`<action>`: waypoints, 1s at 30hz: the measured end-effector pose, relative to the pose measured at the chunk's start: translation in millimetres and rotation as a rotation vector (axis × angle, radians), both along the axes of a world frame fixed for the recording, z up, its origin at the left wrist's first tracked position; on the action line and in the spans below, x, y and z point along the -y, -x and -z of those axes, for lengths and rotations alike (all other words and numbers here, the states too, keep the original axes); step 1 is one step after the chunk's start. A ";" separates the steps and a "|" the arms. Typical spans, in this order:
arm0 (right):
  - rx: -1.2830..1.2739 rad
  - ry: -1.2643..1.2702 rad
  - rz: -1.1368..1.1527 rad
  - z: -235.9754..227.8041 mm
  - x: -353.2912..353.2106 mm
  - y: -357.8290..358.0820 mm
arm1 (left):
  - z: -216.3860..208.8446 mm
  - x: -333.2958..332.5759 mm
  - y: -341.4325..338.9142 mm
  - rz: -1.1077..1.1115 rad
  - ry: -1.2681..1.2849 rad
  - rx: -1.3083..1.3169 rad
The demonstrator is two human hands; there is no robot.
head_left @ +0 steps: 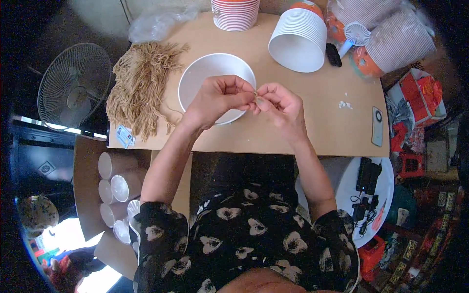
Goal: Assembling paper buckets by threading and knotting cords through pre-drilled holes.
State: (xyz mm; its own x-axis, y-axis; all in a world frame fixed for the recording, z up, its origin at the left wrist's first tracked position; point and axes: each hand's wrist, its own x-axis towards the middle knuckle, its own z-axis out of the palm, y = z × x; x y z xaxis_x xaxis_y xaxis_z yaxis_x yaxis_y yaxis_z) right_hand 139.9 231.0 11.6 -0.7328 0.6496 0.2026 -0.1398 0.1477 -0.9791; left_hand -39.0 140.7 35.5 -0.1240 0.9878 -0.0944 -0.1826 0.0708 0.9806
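Observation:
Over the near side of a white paper bucket (194, 78), my left hand (220, 100) and my right hand (282, 108) meet, fingertips almost touching. Both are closed in a pinch. A tiny pale, thin bit shows between the fingertips, too small to name. The bucket stands on the tan tabletop (220, 142) with its wide mouth up, partly covered by my hands. To the left of it lies a large bundle of tan cords (141, 88), with loose strands trailing toward the bucket.
Stacked paper buckets (299, 41) lie at the back right, near a small handheld fan (355, 36). A phone (377, 126) rests by the right edge. Below left, a carton (88, 180) holds clear-wrapped cups. A large fan (75, 93) stands at left; chargers (367, 176) lie on a white stool.

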 end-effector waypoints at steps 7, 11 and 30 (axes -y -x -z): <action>-0.028 0.007 -0.023 3.1 -3.4 -2.1 | -6.2 1.5 -3.2 0.004 -0.020 -0.055; -0.027 0.019 -0.031 0.4 -0.3 -1.7 | -4.5 3.8 -2.8 -0.016 -0.027 -0.121; -0.121 0.458 0.043 7.4 7.4 -7.6 | -8.1 6.3 -8.1 0.049 -0.042 -0.115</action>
State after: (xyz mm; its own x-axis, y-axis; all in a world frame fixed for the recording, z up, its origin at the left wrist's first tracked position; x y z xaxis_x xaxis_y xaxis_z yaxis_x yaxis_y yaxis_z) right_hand 147.5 223.6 4.2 -0.6923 0.7210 -0.0297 -0.2600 -0.2876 -0.9218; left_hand -30.8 134.4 43.6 -0.0832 0.9957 -0.0403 -0.0663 0.0348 0.9972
